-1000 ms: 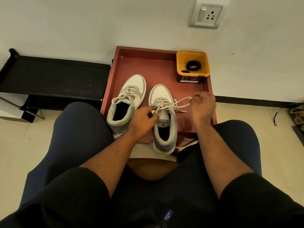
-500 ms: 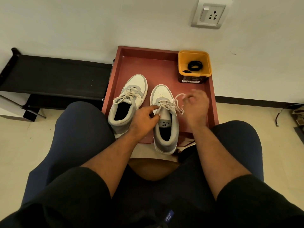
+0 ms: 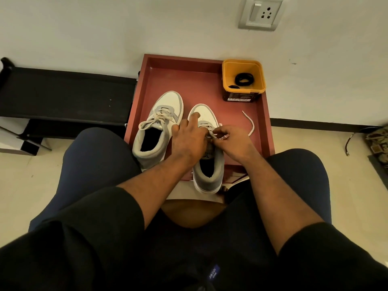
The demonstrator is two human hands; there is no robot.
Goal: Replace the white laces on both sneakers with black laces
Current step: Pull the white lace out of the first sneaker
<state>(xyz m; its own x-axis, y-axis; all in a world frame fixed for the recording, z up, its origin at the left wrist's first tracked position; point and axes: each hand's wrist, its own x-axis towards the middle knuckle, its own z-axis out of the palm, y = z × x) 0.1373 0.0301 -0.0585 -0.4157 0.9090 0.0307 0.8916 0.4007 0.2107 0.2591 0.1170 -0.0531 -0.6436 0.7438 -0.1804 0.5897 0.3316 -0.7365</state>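
Observation:
Two grey-and-white sneakers stand side by side on a red tray [image 3: 260,122], toes toward the wall. The left sneaker [image 3: 156,131] keeps its white lace tied. My left hand [image 3: 189,139] lies over the lacing of the right sneaker [image 3: 206,175], its index finger stretched onto the white toe. My right hand [image 3: 233,141] pinches the white lace [image 3: 251,126] at the eyelets; the lace's loose end trails right across the tray. Coiled black laces [image 3: 244,79] sit in a yellow tub [image 3: 227,72] at the tray's far right corner.
A low black bench [image 3: 63,95] stands left of the tray against the white wall. A wall socket [image 3: 260,14] is above. A cable [image 3: 348,141] and a patterned mat [image 3: 378,143] lie on the floor at right. My knees flank the tray.
My left hand slid forward from the tongue onto the right sneaker's lacing and toe. My right hand came in to the eyelets, and a lace end now lies loose on the tray.

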